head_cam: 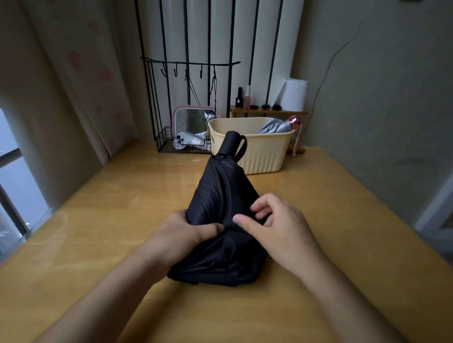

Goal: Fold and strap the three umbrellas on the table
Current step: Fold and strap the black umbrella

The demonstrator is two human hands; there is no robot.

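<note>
The left hand [188, 229] has a closed grip on the bunched canopy of the black umbrella [223, 218], thumb pressed over the cloth. The right hand [277, 226] pinches a fold beside it with loosely curled fingers. The umbrella lies on the bench [348, 230] in front of the person, its handle [231, 142] pointing away toward the cream basket [260, 157].

The step in hand looks like gathering the loose panels. The next move probably calls for wrapping them tight around the shaft, then finding the strap, which I cannot make out against the dark cloth.

A silver umbrella [280, 127] rests in the basket, only partly visible. A third umbrella cannot be identified.
</note>
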